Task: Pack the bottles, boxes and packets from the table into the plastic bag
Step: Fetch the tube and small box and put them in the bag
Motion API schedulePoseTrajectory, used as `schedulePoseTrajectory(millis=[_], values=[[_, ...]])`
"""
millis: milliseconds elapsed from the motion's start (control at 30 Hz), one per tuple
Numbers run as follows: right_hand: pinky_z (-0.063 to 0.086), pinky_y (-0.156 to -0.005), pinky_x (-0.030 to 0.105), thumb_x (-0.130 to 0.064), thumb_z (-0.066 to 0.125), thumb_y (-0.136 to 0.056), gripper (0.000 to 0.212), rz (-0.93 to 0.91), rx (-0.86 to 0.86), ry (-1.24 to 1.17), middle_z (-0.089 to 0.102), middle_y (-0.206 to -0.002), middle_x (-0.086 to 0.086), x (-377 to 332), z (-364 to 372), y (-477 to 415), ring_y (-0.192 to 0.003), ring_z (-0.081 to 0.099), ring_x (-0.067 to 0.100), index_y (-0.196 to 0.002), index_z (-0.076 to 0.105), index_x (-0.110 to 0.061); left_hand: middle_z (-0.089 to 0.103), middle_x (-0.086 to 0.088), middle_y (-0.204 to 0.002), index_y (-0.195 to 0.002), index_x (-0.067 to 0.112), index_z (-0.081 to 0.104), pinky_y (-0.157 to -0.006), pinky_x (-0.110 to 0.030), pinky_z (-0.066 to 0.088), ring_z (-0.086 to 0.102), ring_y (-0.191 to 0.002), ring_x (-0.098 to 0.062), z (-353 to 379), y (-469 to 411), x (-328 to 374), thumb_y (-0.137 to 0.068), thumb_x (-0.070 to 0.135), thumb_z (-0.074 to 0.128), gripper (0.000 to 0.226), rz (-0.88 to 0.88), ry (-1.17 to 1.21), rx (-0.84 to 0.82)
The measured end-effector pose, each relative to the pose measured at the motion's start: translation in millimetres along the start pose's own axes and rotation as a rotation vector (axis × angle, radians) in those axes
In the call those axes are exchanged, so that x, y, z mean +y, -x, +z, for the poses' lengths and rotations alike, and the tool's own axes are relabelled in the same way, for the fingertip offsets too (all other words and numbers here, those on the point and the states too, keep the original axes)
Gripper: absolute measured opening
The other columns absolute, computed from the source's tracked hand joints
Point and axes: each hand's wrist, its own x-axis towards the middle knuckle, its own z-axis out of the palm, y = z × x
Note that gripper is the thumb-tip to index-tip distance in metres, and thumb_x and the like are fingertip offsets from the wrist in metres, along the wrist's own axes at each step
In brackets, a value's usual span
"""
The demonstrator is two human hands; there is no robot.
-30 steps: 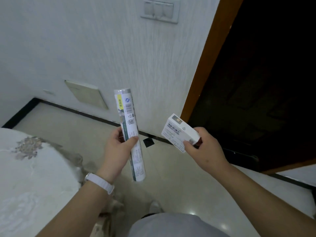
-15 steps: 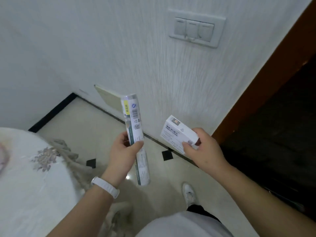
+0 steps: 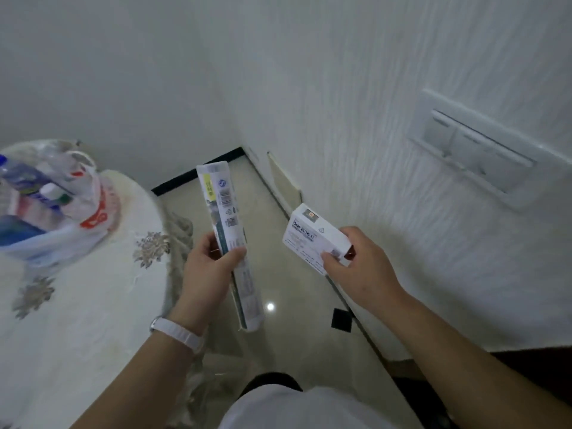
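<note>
Change: view has swung left since half a second ago; plastic bag (image 3: 89,209) and table (image 3: 93,305) now in sight.
Long packet (image 3: 221,212): near upright, slightly tilted, over the floor (image 3: 278,335); left hand (image 3: 207,274) grips its middle, thumb across the front, fingers curled behind.
Box (image 3: 312,239): small, white, barcode up; right hand (image 3: 362,267) pinches its near end, thumb on top.
Bag: on table at far left, mouth open, contents blurred.
Surroundings: white wristband (image 3: 179,331) on left wrist; switch panel (image 3: 473,153) on wall (image 3: 340,88) at right.

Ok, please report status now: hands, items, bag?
Left hand grips long packet. Right hand pinches white box. Plastic bag on table, front-left, partly filled. Nothing between hands and bag.
</note>
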Motion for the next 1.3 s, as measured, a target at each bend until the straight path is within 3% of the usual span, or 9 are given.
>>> schedulePoseTrajectory(millis=[133,200,300,400,533,800,1200,1300], values=[[0.050,-0.059,0.020,-0.033,0.065,-0.087,0.023,-0.090,-0.082,0.018,0.064,-0.099,-0.011,-14,26,-42,-0.086,0.061,0.002,-0.106,0.052,-0.028,0.071,-0.001,-0.101,-0.119,0.012,0.063,-0.059,-0.016,0.054,0.071,-0.080,-0.007,-17,-20,-5,-0.086,0.006,0.071,0.035,-0.026,0.037,0.125],[0.050,-0.058,0.018,-0.033,0.065,-0.087,0.022,-0.111,-0.133,0.039,0.063,-0.098,-0.013,-21,42,-64,-0.085,0.060,0.000,-0.103,0.050,-0.033,0.072,-0.001,-0.101,-0.118,0.013,0.063,-0.060,-0.018,0.055,0.071,-0.082,-0.010,-31,-36,-12,-0.085,0.006,0.071,0.034,-0.042,0.040,0.175],[0.057,-0.063,0.026,-0.036,0.064,-0.088,0.021,-0.127,-0.195,0.074,0.062,-0.101,-0.013,-33,68,-97,-0.086,0.060,0.001,-0.099,0.046,-0.038,0.072,-0.002,-0.102,-0.118,0.014,0.063,-0.065,-0.026,0.055,0.071,-0.088,-0.017,-53,-68,-25,-0.084,0.007,0.071,0.035,-0.081,0.078,0.230],[0.054,-0.062,0.021,-0.036,0.065,-0.087,0.022,-0.128,-0.224,0.109,0.064,-0.102,-0.012,-50,97,-138,-0.087,0.061,0.000,-0.101,0.049,-0.037,0.070,-0.001,-0.101,-0.116,0.013,0.062,-0.061,-0.019,0.054,0.070,-0.082,-0.009,-71,-108,-33,-0.086,0.005,0.069,0.032,-0.106,0.122,0.262],[0.059,-0.068,0.033,-0.038,0.064,-0.087,0.022,-0.132,-0.270,0.163,0.064,-0.101,-0.014,-91,141,-202,-0.086,0.063,0.004,-0.105,0.052,-0.032,0.070,0.001,-0.103,-0.117,0.014,0.063,-0.068,-0.024,0.054,0.069,-0.092,-0.015,-105,-180,-39,-0.085,0.007,0.071,0.033,-0.126,0.165,0.296],[0.052,-0.063,0.014,-0.029,0.067,-0.088,0.022,-0.262,-0.334,0.246,0.060,-0.096,-0.018,-181,214,-300,-0.087,0.060,0.000,-0.104,0.052,-0.034,0.070,0.001,-0.107,-0.120,0.015,0.063,-0.082,-0.039,0.058,0.069,-0.095,-0.016,-181,-297,-29,-0.084,0.010,0.071,0.037,-0.099,0.225,0.362],[0.043,-0.055,0.010,-0.029,0.069,-0.085,0.026,-0.361,-0.516,0.203,0.063,-0.091,-0.020,-228,300,-427,-0.080,0.060,-0.005,-0.101,0.052,-0.040,0.071,0.003,-0.105,-0.116,0.019,0.063,-0.081,-0.035,0.058,0.069,-0.091,-0.009,-219,-386,-10,-0.085,0.006,0.069,0.034,-0.128,0.357,0.565],[0.052,-0.062,0.021,-0.033,0.068,-0.086,0.026,-0.410,-0.580,0.162,0.063,-0.096,-0.020,-236,319,-467,-0.085,0.061,-0.002,-0.106,0.053,-0.039,0.071,0.002,-0.107,-0.119,0.016,0.062,-0.078,-0.029,0.057,0.069,-0.094,-0.010,-225,-412,2,-0.085,0.004,0.068,0.037,-0.131,0.353,0.642]])
